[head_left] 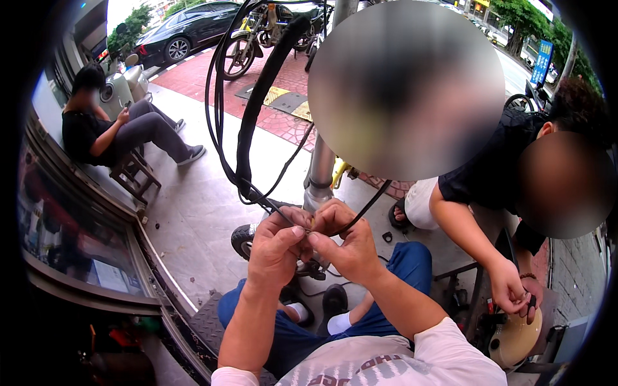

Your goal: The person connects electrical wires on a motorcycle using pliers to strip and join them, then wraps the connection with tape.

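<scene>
In front of an upright grey metal pole [320, 164], my two hands meet with their fingertips almost touching. My left hand [275, 251] pinches a thin black cable [273, 204] that comes down from the upper left. Another black cable [370, 207] runs from the upper right into the pinched fingers of my right hand [347, 248]. A small yellowish bit shows between the fingertips; the cable ends there are too small to make out. Above my left hand hangs a thick black-sleeved cable bundle [254, 109], with thinner loops beside it.
A small black wheel [243, 241] stands below my left hand. At the right, a person's hands [515, 293] hold a small dark thing over a cream-coloured rounded part [518, 338]. Another person sits on a wooden stool [135, 174] at left. A blurred patch covers the top middle.
</scene>
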A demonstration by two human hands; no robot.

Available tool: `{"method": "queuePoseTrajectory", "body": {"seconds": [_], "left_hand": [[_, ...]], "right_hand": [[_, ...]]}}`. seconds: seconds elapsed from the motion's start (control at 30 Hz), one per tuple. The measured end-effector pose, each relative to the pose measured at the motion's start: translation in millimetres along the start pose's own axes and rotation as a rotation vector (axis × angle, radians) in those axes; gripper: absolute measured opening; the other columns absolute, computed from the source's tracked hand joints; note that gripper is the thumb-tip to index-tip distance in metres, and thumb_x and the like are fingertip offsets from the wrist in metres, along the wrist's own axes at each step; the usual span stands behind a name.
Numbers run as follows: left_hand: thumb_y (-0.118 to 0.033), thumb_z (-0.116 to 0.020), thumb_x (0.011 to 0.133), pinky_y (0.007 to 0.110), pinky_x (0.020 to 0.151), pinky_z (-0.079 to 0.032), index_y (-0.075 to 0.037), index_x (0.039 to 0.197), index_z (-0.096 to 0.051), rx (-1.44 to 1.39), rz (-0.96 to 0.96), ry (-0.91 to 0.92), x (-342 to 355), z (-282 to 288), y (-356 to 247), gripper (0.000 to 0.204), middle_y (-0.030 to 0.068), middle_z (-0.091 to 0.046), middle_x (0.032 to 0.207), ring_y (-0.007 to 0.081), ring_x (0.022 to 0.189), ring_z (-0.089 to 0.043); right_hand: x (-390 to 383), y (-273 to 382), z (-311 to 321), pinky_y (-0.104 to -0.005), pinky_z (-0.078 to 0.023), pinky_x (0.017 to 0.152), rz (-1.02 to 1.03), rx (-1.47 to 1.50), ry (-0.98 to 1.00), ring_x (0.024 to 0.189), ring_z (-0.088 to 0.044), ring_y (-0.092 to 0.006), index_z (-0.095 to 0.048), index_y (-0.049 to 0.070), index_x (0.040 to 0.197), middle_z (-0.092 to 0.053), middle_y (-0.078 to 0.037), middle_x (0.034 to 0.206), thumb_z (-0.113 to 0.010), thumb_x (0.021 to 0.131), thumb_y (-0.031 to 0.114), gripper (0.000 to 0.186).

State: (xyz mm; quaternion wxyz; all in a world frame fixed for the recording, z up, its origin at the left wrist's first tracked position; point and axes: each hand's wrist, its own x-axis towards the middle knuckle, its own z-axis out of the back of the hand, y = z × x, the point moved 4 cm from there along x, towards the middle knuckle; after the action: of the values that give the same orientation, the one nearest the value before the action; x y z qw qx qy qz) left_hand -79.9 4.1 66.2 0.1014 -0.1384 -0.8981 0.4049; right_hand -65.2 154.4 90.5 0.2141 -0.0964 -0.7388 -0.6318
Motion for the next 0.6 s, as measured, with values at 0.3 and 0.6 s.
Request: {"method": "queuePoseTrajectory", "body": {"seconds": [0.3, 0.6], "left_hand": [[-0.009, -0.069, 0.09, 0.025, 0.057, -0.053, -0.002, 0.101, -0.064, 0.019, 0.004, -0.001, -1.4, -1.0, 5.4, 0.014, 0.008, -0.064, 0.103, 0.0154, 0.077, -0.066], [-0.007, -0.072, 0.089, 0.028, 0.064, -0.056, -0.001, 0.104, -0.065, 0.049, -0.006, 0.003, -5.9, 3.2, 2.2, 0.017, 0.0077, -0.064, 0.104, 0.0169, 0.082, -0.067]], "right_hand": [[-8.6, -6.6, 3.8, -0.0256, -0.054, 0.068, -0.064, 0.028, -0.033, 0.075, -0.065, -0.0108, -0.06, 0.0, 0.093, -0.063, -0.005, 0.088, -0.07, 0.087, 0.001, 0.012], [-16.3, -9.3, -1.4, -0.025, -0.053, 0.069, -0.221, 0.123, -0.05, 0.076, -0.065, -0.009, -0.062, -0.001, 0.101, -0.068, -0.005, 0.088, -0.071, 0.089, 0.004, 0.016]]}}
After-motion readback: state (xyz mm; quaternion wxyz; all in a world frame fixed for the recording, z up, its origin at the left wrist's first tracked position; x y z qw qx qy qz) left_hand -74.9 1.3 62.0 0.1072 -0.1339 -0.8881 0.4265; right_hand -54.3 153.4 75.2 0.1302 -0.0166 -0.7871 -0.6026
